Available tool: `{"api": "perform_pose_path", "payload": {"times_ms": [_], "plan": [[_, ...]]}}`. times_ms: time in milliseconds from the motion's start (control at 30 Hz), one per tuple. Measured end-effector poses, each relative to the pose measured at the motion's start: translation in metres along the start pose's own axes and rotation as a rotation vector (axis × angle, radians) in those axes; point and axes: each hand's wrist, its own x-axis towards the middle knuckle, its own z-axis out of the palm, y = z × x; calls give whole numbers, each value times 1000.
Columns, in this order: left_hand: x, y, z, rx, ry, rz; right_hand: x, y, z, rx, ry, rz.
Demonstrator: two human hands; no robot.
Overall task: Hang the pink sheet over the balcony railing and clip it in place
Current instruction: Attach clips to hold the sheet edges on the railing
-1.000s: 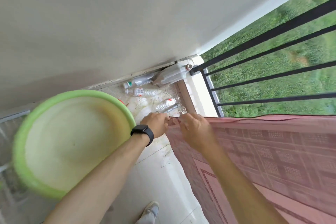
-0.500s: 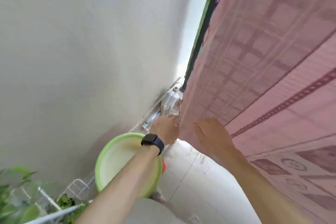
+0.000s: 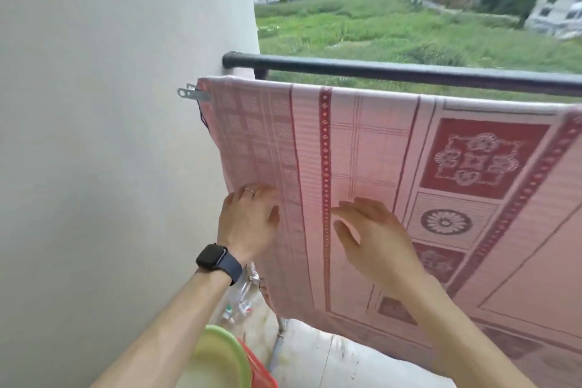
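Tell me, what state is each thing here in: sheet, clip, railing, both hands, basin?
pink sheet: hanging spread out, just under the top rail.
top rail: bare.
metal clip: at the sheet's upper left corner, seemingly clamped on.
left hand: open, fingers on the sheet's left edge.
right hand: open, fingers spread at the sheet.
green basin: on the floor, partly cut off.

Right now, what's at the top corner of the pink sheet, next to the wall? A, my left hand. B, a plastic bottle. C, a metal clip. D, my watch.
C: a metal clip sticks out from the top corner of the pink sheet beside the wall, while the left hand and the right hand are lower down.
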Motion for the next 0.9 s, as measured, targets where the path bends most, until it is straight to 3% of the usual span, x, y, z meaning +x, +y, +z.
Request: {"api": "perform_pose_path", "payload": {"times_ms": [133,200,300,467,700,900], "plan": [[44,32,-54,-87,443,63,7,9,-77,-30,251,-85],[66,46,-77,-85,536,142,11,15,-108,-52,398,-104],[97,65,-97,-21,503,203,21,26,-145,-183,489,-32],[122,86,-89,103,329,221,34,48,-169,-372,362,145],[118,91,-62,-41,454,173,35,61,-156,-477,352,109],[119,107,-55,-79,461,150,43,70,-158,-474,416,102]]}}
